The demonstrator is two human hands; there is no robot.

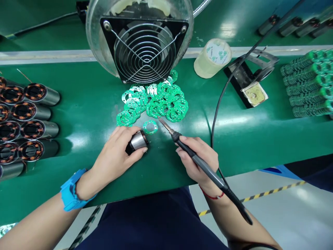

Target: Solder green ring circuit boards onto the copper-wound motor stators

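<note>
Green counter carries the parts, prob. for easy reach. Fan behind faces me, prob. for fumes. My R hand has fingers clamped pen-style on the soldering iron, tip pointing away, prob. for control. L hand: fingers closed round the metal cylinder, prob. steadying it. Just beside: one loose PCB ring, separate from the PCB pile.

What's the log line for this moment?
left hand: holding silver metal cylinder with copper windings | right hand: gripping black-grey soldering iron | tip: near green ring-shaped circuit boards
</note>
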